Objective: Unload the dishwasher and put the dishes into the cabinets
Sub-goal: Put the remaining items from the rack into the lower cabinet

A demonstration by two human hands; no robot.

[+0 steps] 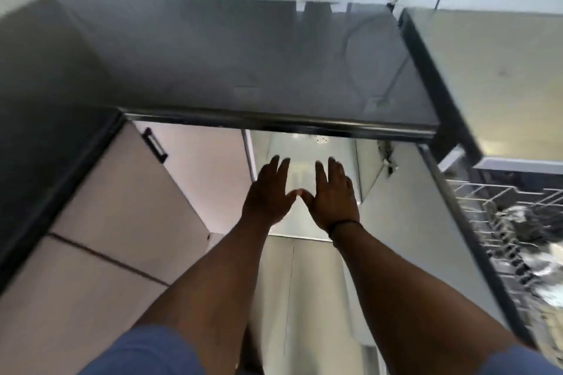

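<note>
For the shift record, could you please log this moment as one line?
left hand: open, empty | right hand: open, empty | cabinet: open | dishwasher rack: loaded

Hands (300, 195) below countertop (243, 64), before open cabinet (304, 161); dishwasher rack (502, 222) right.

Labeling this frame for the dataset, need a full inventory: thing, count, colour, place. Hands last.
countertop: one, dark grey, across the upper middle
lower cabinet: one, open, pale inside, under the countertop, centre
cabinet handle: one, black, on the pale door at left
dishwasher rack: one, grey wire, right edge, holding blurred dishes
wristband: one, dark, on the right wrist
sleeves: two, blue, bottom corners
left hand: one, fingers straight, empty, reaching toward the cabinet
right hand: one, fingers straight, empty, beside the left
</note>
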